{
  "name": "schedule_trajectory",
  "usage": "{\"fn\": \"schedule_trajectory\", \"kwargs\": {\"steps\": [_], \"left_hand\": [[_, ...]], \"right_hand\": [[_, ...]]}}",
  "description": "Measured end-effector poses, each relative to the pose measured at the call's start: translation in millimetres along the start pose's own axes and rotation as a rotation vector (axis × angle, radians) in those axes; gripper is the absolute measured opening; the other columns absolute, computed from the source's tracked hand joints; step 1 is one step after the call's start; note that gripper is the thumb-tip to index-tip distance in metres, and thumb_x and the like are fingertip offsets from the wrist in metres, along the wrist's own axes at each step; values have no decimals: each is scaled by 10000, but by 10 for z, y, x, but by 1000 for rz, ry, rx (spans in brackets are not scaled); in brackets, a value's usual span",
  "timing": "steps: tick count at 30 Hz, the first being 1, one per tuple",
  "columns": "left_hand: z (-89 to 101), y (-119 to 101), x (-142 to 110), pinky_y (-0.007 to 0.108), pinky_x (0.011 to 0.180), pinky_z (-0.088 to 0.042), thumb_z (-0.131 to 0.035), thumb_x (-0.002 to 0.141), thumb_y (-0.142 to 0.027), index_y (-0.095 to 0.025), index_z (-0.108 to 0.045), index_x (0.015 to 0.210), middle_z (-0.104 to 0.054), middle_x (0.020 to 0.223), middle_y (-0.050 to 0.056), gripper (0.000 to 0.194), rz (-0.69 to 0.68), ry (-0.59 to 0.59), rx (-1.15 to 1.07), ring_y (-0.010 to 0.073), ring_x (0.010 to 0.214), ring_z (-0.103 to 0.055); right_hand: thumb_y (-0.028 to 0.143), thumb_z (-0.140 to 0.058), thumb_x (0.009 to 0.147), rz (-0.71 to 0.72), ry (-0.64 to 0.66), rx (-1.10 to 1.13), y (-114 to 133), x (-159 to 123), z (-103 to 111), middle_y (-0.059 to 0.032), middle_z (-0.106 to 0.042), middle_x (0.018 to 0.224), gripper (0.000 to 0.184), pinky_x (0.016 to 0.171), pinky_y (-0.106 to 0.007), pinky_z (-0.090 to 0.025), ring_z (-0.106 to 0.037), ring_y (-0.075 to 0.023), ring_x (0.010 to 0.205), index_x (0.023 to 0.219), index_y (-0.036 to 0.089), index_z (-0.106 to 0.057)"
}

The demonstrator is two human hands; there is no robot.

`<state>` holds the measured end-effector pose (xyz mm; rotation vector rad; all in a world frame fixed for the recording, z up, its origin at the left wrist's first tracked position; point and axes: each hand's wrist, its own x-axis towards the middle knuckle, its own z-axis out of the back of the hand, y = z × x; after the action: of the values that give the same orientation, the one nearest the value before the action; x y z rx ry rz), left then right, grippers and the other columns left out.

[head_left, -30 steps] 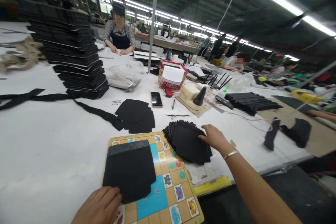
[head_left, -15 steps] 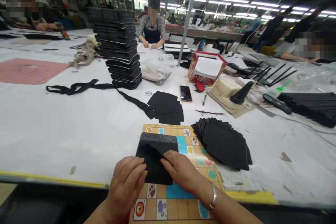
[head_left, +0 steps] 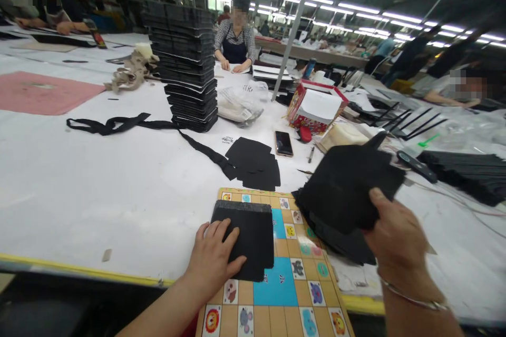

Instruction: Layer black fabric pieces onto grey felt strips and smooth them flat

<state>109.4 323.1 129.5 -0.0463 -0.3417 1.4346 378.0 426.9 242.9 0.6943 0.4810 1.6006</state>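
Note:
My left hand (head_left: 211,258) lies flat, fingers apart, on a black fabric piece (head_left: 253,237) with a grey upper band. That piece sits on a printed board with animal tiles (head_left: 296,295). My right hand (head_left: 397,237) grips a black piece (head_left: 348,184) raised above the board's right edge. Below it lies a loose pile of black pieces (head_left: 340,242), partly hidden by the raised piece.
A tall stack of black pieces (head_left: 185,63) stands on the white table (head_left: 118,205). Nearer lie loose black pieces (head_left: 253,163), a black strip (head_left: 118,125) and a phone (head_left: 283,143). A co-worker (head_left: 235,45) sits across the table, behind a red-patterned box (head_left: 316,108).
My right hand has moved off the piece on the board and now lifts a black piece at the right. The board piece now lies flat under my left hand.

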Motion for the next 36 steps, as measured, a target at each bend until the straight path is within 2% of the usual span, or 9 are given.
{"fn": "schedule_trajectory", "kwargs": {"steps": [3, 7, 9, 11, 13, 18, 23, 30, 36], "left_hand": [[-39, -28, 33, 472, 931, -356, -602, 759, -443, -244, -585, 1117, -570, 1210, 76, 410, -14, -33, -54, 271, 1078, -500], [-28, 133, -36, 389, 899, -402, -441, 874, -242, -196, -552, 1103, -597, 1134, 68, 259, 32, -185, -196, 199, 1044, -517], [38, 250, -131, 355, 864, -421, -389, 881, -168, -180, -555, 1046, -621, 1042, 61, 235, 64, -266, -226, 175, 991, -535], [115, 308, -235, 347, 843, -423, -395, 872, -141, -181, -566, 988, -633, 972, 50, 210, 45, -299, -220, 170, 946, -545], [165, 278, -313, 352, 849, -413, -422, 862, -136, -185, -578, 963, -641, 963, 44, 192, -21, -282, -194, 173, 934, -546], [77, 78, -314, 371, 883, -375, -485, 853, -201, -189, -602, 1034, -652, 1067, 46, 216, -149, -211, -60, 198, 976, -540], [-18, 79, -249, 388, 903, -346, -485, 846, -269, -177, -600, 1085, -628, 1142, 61, 282, -177, -171, 61, 211, 1008, -530], [49, 95, -219, 385, 904, -334, -495, 835, -295, -185, -597, 1085, -621, 1157, 46, 291, -221, -115, 115, 209, 1007, -525], [44, 113, -218, 383, 905, -335, -492, 841, -298, -195, -590, 1091, -616, 1161, 44, 288, -201, -105, 81, 205, 1006, -521]], "right_hand": [[419, -343, 909, 143, 36, -63, 110, -271, 63, -102, -651, 806, 389, 589, -343, -511, -612, -231, 710, 1001, 157, -615], [236, -387, 896, 657, 336, -191, 247, -901, -567, -122, -641, 1058, 285, 876, -382, -481, -577, -239, 1015, 1012, 146, -631], [343, -511, 854, 681, 429, -221, 263, -1140, -839, -108, -636, 1081, 273, 907, -388, -465, -553, -257, 1052, 999, 150, -638], [484, -607, 771, 645, 519, -207, 277, -1224, -958, -100, -610, 1127, 422, 898, -381, -469, -541, -262, 1053, 1046, 165, -618], [473, -612, 777, 604, 537, -186, 306, -1144, -989, -97, -586, 1147, 421, 886, -364, -468, -538, -241, 1037, 1074, 176, -594], [185, -563, 825, 509, 451, -375, 400, -666, -1211, -106, -594, 999, 175, 777, -373, -476, -555, -238, 903, 997, 149, -573], [253, -612, 802, 459, 535, -523, 441, -428, -1405, -67, -593, 832, 140, 673, -341, -436, -554, -238, 780, 895, 159, -563], [299, -569, 850, 559, 483, -466, 281, -455, -1393, -39, -567, 813, 111, 681, -311, -364, -508, -200, 775, 810, 197, -589], [116, -495, 869, 848, 395, -388, -9, -553, -1428, -66, -572, 868, 247, 676, -305, -369, -465, -189, 766, 1106, 140, -560]]}}
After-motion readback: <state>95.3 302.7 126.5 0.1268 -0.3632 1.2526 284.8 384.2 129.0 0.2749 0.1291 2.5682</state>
